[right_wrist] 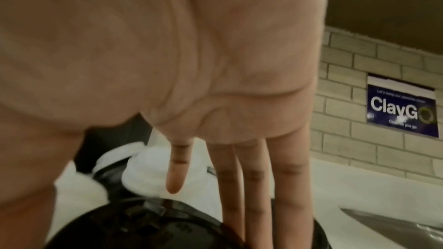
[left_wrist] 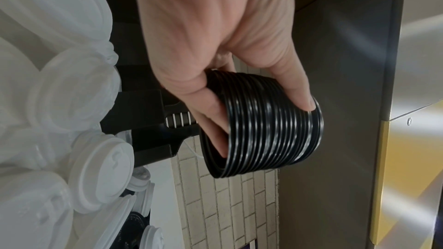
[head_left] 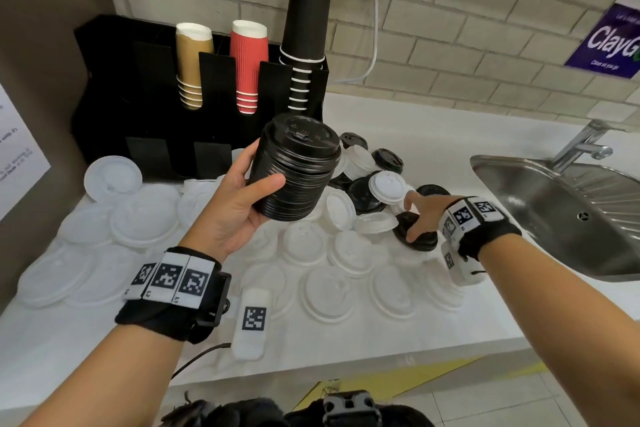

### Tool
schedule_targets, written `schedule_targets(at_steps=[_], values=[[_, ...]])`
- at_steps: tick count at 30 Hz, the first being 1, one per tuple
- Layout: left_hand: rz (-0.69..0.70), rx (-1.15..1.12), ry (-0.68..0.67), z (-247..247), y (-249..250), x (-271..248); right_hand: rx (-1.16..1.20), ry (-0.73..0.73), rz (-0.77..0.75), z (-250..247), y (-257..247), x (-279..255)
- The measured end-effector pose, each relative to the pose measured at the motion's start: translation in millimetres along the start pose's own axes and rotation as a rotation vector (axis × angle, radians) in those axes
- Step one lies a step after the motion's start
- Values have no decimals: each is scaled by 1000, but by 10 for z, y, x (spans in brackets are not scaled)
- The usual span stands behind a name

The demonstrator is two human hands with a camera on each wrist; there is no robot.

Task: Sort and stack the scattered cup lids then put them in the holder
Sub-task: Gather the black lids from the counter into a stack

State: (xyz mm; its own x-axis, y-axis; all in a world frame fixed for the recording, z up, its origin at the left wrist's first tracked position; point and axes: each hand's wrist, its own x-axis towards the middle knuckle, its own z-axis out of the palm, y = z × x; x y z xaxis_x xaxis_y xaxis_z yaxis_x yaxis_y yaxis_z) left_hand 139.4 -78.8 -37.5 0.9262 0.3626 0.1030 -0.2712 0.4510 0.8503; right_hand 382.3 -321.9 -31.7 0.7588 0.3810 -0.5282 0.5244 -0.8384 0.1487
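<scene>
The scene is viewed from head height, forward and down over both forearms toward a brick wall (head_left: 450,28). From the left wrist, the left hand (left_wrist: 215,35) is seen at close range, with a stack of black lids (left_wrist: 263,126) between its fingers. From the right wrist, the right hand (right_wrist: 191,63) is seen very near, a purple sign (right_wrist: 402,107) beyond the fingertips. The wall is shared by all views.

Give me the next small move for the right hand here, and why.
Probably close the right hand on the black lid beneath its fingers and lift it onto the black lid stack held by the left hand. Loose black lids remain scattered among the white ones.
</scene>
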Motion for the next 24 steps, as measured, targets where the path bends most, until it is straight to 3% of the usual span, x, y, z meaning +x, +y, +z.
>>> schedule_targets(at_steps=[3,6,10,13,18,24], values=[[-2,-2,2,3,-11,-7,76,72,-1,-217,77,-118],[-7,1,-5,22,-31,-6,238,239,-61,-400,65,-302],[-13,16,-23,51,-60,-1,743,375,-418,-513,-173,-590],[-17,16,-32,77,-74,2,974,427,-667,-601,-460,-854],[-28,25,-59,79,-76,-6,923,402,-897,-726,-774,-1156],[-61,52,-121,59,-93,-24,753,372,-924,-823,-955,-1219]])
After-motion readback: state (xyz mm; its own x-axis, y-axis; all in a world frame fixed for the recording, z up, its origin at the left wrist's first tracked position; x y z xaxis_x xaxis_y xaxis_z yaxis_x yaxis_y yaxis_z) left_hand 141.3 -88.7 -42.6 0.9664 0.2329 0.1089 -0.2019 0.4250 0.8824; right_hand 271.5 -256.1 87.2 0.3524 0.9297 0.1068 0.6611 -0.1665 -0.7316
